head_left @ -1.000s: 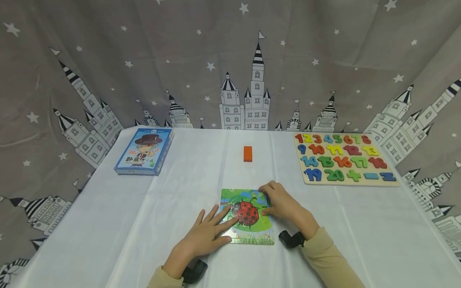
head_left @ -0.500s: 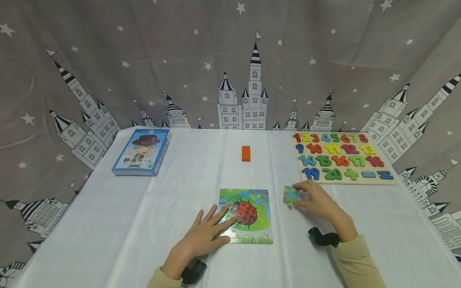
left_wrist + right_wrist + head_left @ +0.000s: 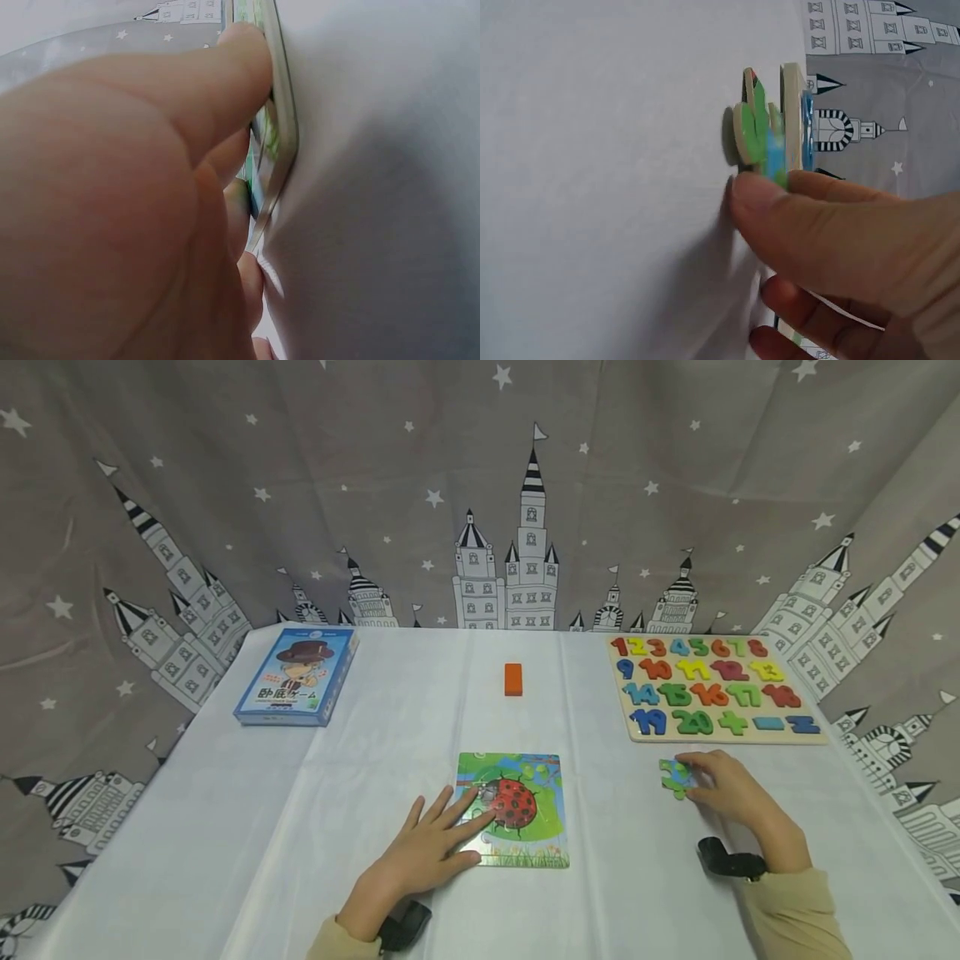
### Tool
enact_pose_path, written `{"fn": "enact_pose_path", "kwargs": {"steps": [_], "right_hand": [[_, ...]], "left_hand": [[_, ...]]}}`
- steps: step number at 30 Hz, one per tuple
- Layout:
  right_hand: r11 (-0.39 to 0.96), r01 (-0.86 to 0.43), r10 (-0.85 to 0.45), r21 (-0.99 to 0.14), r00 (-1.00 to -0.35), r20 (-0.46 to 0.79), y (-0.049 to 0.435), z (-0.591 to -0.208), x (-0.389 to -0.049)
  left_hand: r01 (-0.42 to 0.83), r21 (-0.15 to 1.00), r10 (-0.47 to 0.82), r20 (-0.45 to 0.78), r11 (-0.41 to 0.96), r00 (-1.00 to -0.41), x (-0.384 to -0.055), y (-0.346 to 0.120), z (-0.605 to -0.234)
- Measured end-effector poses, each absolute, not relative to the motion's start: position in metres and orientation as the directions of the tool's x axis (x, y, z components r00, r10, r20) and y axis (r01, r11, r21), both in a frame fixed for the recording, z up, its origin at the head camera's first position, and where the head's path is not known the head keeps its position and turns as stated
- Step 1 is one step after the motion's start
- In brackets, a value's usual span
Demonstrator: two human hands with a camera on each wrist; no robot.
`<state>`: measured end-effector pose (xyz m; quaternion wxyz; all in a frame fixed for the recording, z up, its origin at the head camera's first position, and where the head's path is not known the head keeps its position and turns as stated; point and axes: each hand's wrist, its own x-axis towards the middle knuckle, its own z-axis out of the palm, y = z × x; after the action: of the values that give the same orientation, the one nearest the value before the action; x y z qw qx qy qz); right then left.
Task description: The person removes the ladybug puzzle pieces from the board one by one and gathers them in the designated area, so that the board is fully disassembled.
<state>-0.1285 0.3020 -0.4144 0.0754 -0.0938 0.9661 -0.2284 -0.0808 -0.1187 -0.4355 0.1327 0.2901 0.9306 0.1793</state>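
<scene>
A square ladybug jigsaw puzzle (image 3: 551,827) lies flat on the white-covered table in the head view. My left hand (image 3: 420,847) rests on its left side with fingers spread. In the left wrist view, the thumb (image 3: 240,67) lies against the edge of the puzzle's board (image 3: 283,142). To the right of the puzzle, my right hand (image 3: 731,793) pinches a green and blue puzzle piece (image 3: 677,779) between thumb and fingers. The right wrist view shows that puzzle piece (image 3: 757,127) close to the tablecloth, its lower end hidden by the thumb.
A wooden number board (image 3: 720,697) lies at the back right, just beyond my right hand. An orange block (image 3: 513,680) is at the back middle. A blue game box (image 3: 298,677) sits at the back left. A grey castle-print curtain (image 3: 360,468) hangs behind the table.
My right hand has taken the puzzle piece off the puzzle's upper right corner and carried it to the right, below the number board. My left hand has stayed on the puzzle.
</scene>
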Motion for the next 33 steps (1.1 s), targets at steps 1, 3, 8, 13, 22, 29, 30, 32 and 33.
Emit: {"fn": "enact_pose_path", "kwargs": {"steps": [1, 3, 8, 13, 22, 29, 30, 32, 33], "right_hand": [[0.882, -0.135, -0.204, -0.453, -0.973, -0.109, 0.3, -0.413, -0.129], [0.885, -0.11, -0.181, -0.453, -0.977, -0.115, 0.294, -0.408, -0.131], [0.819, -0.167, -0.234, -0.55, -0.971, -0.055, 0.25, -0.396, -0.139], [0.743, -0.332, -0.407, -0.581, -0.913, 0.001, 0.179, -0.401, -0.144], [0.777, -0.416, -0.469, -0.472, -0.883, 0.006, 0.121, -0.415, -0.147], [0.777, -0.4, -0.432, -0.486, -0.9, 0.051, 0.117, -0.419, -0.147], [0.777, -0.39, -0.42, -0.495, -0.906, 0.055, 0.116, -0.42, -0.147], [0.77, -0.364, -0.392, -0.524, -0.918, 0.062, 0.114, -0.42, -0.147], [0.765, -0.351, -0.38, -0.539, -0.923, 0.062, 0.114, -0.42, -0.147]], "left_hand": [[0.493, 0.41, 0.588, -0.143, 0.767, -0.796, -0.081, -0.119, -0.435], [0.495, 0.407, 0.588, -0.14, 0.768, -0.797, -0.081, -0.119, -0.435], [0.492, 0.401, 0.583, -0.142, 0.773, -0.8, -0.08, -0.119, -0.434], [0.492, 0.392, 0.581, -0.147, 0.778, -0.801, -0.081, -0.12, -0.434], [0.492, 0.379, 0.576, -0.145, 0.784, -0.805, -0.081, -0.119, -0.436], [0.485, 0.38, 0.569, -0.148, 0.788, -0.809, -0.081, -0.12, -0.435], [0.487, 0.381, 0.571, -0.147, 0.786, -0.807, -0.081, -0.12, -0.435], [0.488, 0.385, 0.574, -0.149, 0.784, -0.805, -0.08, -0.119, -0.434], [0.489, 0.387, 0.576, -0.15, 0.782, -0.803, -0.08, -0.119, -0.434]]}}
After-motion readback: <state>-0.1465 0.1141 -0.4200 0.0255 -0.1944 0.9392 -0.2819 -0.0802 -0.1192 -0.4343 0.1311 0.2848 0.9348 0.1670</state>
